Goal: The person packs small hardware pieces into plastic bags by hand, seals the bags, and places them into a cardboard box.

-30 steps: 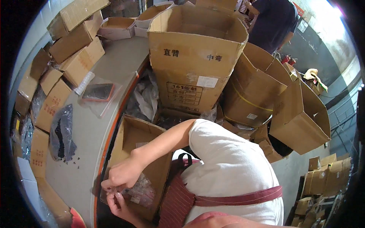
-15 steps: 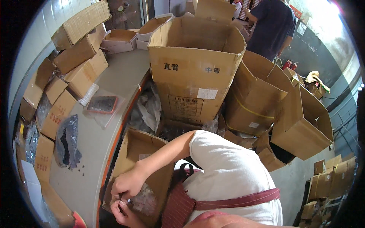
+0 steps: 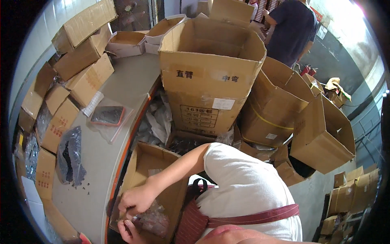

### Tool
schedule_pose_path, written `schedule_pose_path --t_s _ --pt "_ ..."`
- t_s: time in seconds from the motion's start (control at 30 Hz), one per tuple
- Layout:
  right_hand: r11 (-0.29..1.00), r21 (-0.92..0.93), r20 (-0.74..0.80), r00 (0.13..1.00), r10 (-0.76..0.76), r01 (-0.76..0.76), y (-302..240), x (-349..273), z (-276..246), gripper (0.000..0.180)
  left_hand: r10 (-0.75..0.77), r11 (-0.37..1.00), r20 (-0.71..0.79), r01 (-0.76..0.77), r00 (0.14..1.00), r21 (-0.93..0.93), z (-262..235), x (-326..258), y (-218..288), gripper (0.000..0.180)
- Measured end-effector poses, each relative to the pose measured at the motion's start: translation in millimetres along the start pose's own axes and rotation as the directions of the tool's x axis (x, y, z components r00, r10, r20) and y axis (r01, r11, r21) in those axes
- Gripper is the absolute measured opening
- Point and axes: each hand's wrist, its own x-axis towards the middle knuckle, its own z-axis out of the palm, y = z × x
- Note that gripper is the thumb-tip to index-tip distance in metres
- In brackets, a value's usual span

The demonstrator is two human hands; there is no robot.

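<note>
Clear plastic, crinkled, forms the small bag (image 3: 152,219) of dark little parts that both hands work on, low inside an open cardboard box (image 3: 152,162) standing against the edge of the grey table (image 3: 122,89). Which hand is which is hard to settle at this angle: the upper one, taken here as the right hand (image 3: 136,199), comes down from the white-sleeved arm and curls its fingers narrowly onto the bag's left end, while the left hand (image 3: 130,229), at the bottom edge, pinches the same end from below. Both grips are closed on the bag.

Beyond this box, loose plastic wrappings (image 3: 158,122) lie heaped on the floor. Behind them stands 1 tall open carton (image 3: 211,81); its inside shows only bare walls from here. To its right, 2 more open cartons (image 3: 308,130) tilt against each other.

On the table lie a dark bag of parts (image 3: 71,156), with a few bits spilled beside it, and an orange-rimmed tray (image 3: 107,116) inside a clear bag. Small closed boxes (image 3: 77,77) line the far side of the table. A person in a dark shirt (image 3: 292,28) stands at the back.
</note>
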Motion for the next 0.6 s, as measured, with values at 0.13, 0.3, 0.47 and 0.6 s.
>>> schedule_pose_path --t_s 0.13,0.3,0.47,0.6 --pt "0.964 0.256 -0.183 0.976 0.117 -0.068 -1.1 1.5 -10.9 0.024 0.047 0.97 0.16 -0.083 0.986 0.227 -12.1 3.9 -0.8 0.014" --pt "0.944 0.316 -0.119 0.983 0.141 -0.098 -2.0 0.8 -8.1 0.022 0.034 0.999 0.05 -0.036 0.998 0.039 -25.9 0.2 -17.4 0.018" --pt "0.939 0.32 -0.108 0.98 0.166 -0.124 -0.7 -3.2 -5.0 0.022 -0.1 0.995 0.094 0.1 0.99 0.006 -27.6 1.7 -12.6 0.02" --pt "0.88 0.404 -0.004 0.962 0.273 -0.248 -8.2 -3.4 -10.1 0.025 -0.238 0.971 0.059 0.239 0.969 -0.011 -33.3 -0.8 -12.1 0.014"
